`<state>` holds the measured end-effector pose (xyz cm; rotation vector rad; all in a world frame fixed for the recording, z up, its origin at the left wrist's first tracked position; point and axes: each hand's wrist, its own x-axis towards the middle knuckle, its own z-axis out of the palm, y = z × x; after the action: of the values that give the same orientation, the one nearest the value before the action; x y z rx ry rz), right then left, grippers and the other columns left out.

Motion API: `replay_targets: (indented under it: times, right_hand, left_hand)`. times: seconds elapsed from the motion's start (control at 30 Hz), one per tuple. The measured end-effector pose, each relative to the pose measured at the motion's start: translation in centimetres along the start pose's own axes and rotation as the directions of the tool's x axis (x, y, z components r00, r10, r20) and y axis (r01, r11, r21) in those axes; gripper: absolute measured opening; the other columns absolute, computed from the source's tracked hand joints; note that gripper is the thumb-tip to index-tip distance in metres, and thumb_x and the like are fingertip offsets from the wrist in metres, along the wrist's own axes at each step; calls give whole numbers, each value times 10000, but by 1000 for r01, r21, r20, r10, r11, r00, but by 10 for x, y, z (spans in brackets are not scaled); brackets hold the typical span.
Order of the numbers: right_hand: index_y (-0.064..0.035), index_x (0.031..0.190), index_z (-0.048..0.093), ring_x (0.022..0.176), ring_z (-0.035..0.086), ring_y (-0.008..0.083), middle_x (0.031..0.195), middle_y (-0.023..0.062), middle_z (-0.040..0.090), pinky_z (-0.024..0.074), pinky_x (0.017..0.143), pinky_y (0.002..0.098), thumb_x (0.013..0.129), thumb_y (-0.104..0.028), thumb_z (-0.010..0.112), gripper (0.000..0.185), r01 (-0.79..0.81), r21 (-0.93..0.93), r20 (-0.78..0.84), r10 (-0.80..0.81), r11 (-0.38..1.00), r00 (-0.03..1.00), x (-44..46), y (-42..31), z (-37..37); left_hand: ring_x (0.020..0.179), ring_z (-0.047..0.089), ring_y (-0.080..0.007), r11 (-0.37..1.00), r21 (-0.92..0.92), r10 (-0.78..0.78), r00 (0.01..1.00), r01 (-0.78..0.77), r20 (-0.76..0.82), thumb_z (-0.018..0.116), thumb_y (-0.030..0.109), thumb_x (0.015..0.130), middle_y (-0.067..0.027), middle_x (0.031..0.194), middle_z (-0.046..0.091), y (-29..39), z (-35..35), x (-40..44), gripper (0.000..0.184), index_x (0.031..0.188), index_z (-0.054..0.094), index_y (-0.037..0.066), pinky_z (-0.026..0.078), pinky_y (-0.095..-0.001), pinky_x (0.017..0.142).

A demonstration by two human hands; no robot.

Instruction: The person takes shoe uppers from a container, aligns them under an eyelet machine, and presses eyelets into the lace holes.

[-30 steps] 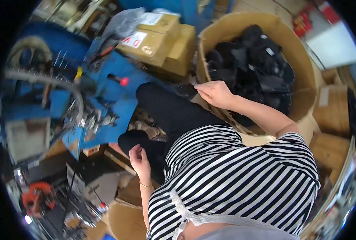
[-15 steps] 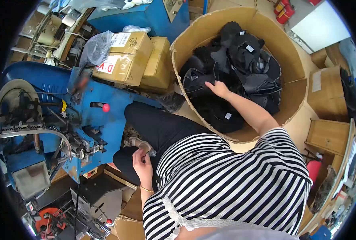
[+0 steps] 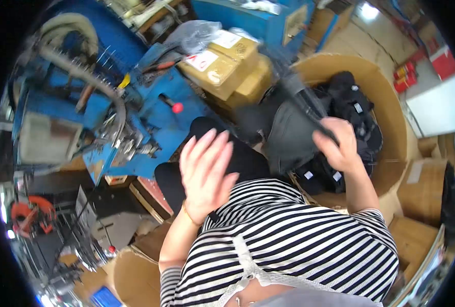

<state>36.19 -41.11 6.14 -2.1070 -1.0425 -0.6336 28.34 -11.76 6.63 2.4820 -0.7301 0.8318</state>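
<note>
Black piece (image 3: 294, 135) in right hand (image 3: 342, 143), more in carton

Progress, judged from layout: one piece is up and out toward the near-left rim of the round carton (image 3: 360, 64), so picking up looks done for this one. Plenty left: a pile (image 3: 342, 84) of similar black pieces sits inside the carton, at 2 o'clock of view center. No black piece can be made out on the blue machine (image 3: 197, 110) at 10 o'clock, so any work there looks not begun.

Grip: the person's right hand, at 2 o'clock, is closed on the piece's edge. Piece spans from that hand leftward, above the lap, right of center. Left hand (image 3: 207, 169), at 8 o'clock, is raised with fingers spread, holding nothing visible.

Hard to read: the held piece's upper end is motion-blurred, outline lost; cannot tell if it is one part or several. It covers some of the pile and the carton's near-left wall. Carton bottom hidden. Machine mechanism smeared. Lens edge cuts off outer parts of the scene; pile count not possible.
</note>
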Motion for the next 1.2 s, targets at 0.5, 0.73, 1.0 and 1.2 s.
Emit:
replay_targets:
  times: [0.5, 0.73, 1.0, 1.2]
  right_hand:
    - [59, 975, 645, 810, 622, 161, 905, 92, 668, 474, 764, 284, 875, -93, 556, 203, -682, 674, 720, 459, -283, 521, 29, -59, 197]
    - [50, 937, 638, 862, 618, 186, 918, 94, 664, 464, 816, 301, 849, -94, 600, 173, -612, 737, 641, 580, -286, 502, 36, -86, 212]
    - [33, 1126, 586, 1038, 587, 196, 1124, 105, 628, 440, 932, 334, 950, -164, 541, 268, -609, 733, 650, 579, -304, 493, 26, -109, 235]
    - [39, 1222, 531, 1101, 551, 181, 1202, 99, 589, 415, 969, 331, 992, -191, 486, 329, -679, 719, 645, 508, -149, 572, 12, -121, 230]
  left_hand:
    - [1271, 396, -357, 594, -636, -611, 791, 492, 42, 448, 493, 909, -178, 1280, 528, -8, -12, -152, 627, 1210, 591, -39, 256, -478, 1087]
    - [1330, 359, -353, -36, -934, -809, 538, 355, 235, 729, 281, 757, -153, 1295, 502, -2, -23, -159, 398, 984, 667, -40, 209, -464, 1118]
    - [1258, 480, -264, 135, -743, -966, 253, 655, 47, 698, 174, 817, -135, 1274, 580, -14, -28, -150, 259, 1007, 691, -2, 64, -472, 1169]
    - [1254, 466, -181, -268, -937, -880, 338, 223, 332, 542, 181, 915, -111, 1321, 541, -30, -52, -160, 522, 1371, 428, -49, 361, -325, 1062]
